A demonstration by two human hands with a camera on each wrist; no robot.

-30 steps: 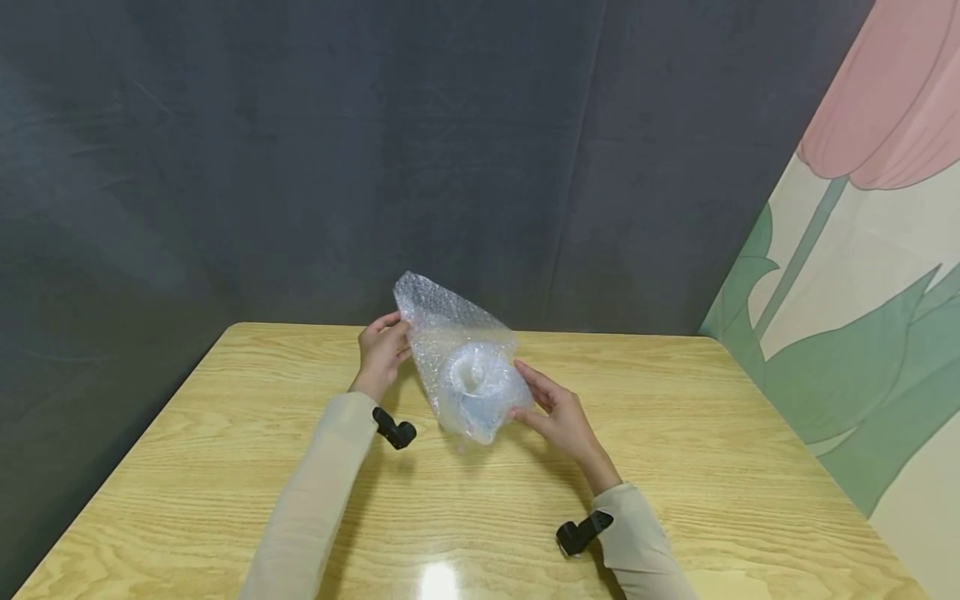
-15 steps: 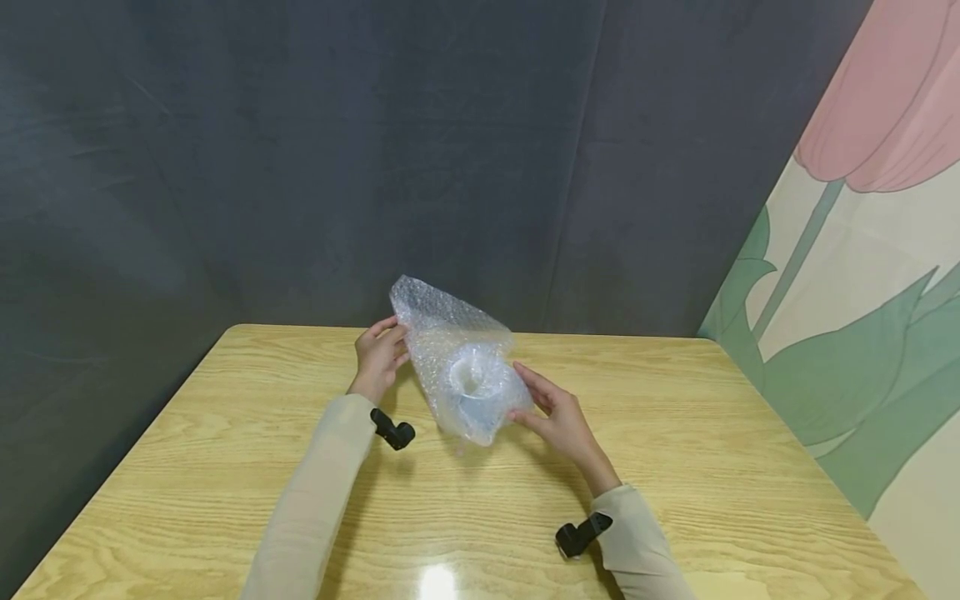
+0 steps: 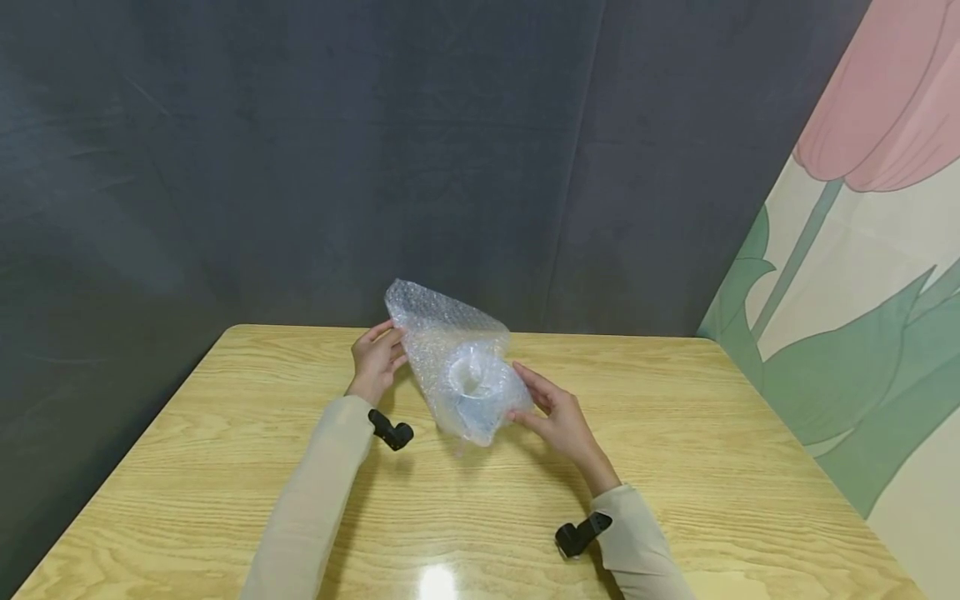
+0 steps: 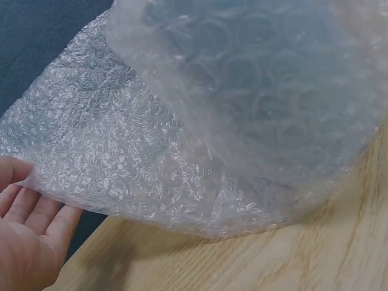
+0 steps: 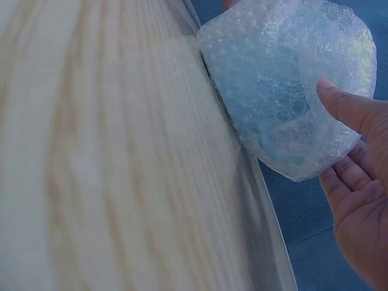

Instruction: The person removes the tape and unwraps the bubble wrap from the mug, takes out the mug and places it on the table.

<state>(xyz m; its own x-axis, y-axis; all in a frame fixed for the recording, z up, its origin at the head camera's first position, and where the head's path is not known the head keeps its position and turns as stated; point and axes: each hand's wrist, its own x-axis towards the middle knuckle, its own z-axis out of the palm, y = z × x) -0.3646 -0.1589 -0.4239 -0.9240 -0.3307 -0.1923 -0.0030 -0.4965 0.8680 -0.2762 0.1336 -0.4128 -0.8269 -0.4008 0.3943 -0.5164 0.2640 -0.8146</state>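
A sheet of clear bubble wrap (image 3: 442,321) is wound round a pale bluish object (image 3: 476,408), whose kind I cannot tell through the layers. The bundle has a round hollow at its top, and a loose flap rises to the back left. My left hand (image 3: 375,360) pinches the flap's left edge between thumb and fingers; in the left wrist view that hand (image 4: 30,236) shows at the lower left. On the bundle's right side my right hand (image 3: 557,414) holds the wrap, thumb in front and fingers behind, as the right wrist view of the hand (image 5: 364,182) also shows.
The bundle is over a wooden table (image 3: 225,467), whose back edge meets a dark grey curtain (image 3: 375,150). To the right stands a wall with a painted tulip (image 3: 877,108). Small black cameras (image 3: 581,535) sit on both wrists.
My left hand has shifted slightly left and down with the flap, drawing it a little away from the bundle. The right hand has stayed nearly still.
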